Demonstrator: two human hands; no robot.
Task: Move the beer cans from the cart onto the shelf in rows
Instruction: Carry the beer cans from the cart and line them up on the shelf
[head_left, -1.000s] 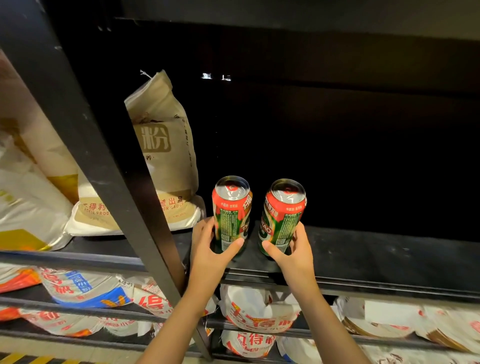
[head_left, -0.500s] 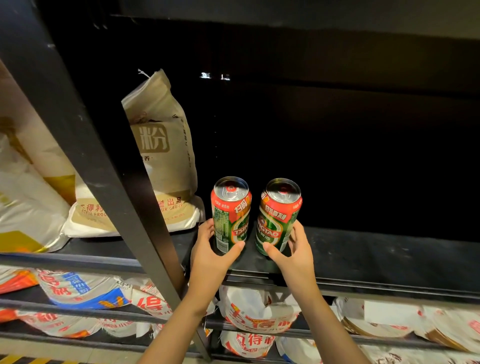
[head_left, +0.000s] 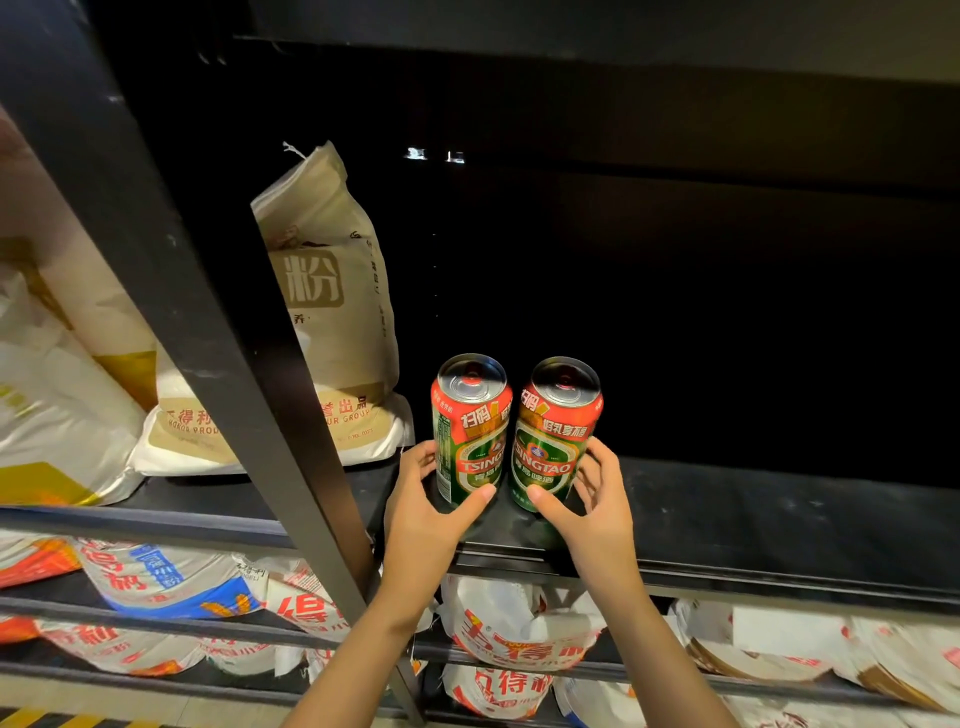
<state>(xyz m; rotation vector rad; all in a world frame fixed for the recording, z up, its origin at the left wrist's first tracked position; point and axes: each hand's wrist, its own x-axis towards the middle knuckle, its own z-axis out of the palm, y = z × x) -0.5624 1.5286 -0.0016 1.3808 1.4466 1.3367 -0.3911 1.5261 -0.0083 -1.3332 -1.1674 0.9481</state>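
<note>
Two green and red Tsingtao beer cans stand upright side by side near the front of the black shelf (head_left: 753, 525). My left hand (head_left: 426, 512) wraps the lower part of the left can (head_left: 470, 431), thumb in front. My right hand (head_left: 592, 506) grips the lower part of the right can (head_left: 556, 436) the same way. Both labels face me. The cans nearly touch each other. The cart is out of view.
A tall beige flour bag (head_left: 332, 291) leans just left of the cans over a flat bag. A black slanted shelf post (head_left: 208, 332) crosses the left foreground. White flour bags (head_left: 519, 644) fill the lower shelves. The shelf runs on to the right of the cans.
Both cans have been turned in my hands so their Tsingtao labels face forward. They stay in the same spot on the shelf.
</note>
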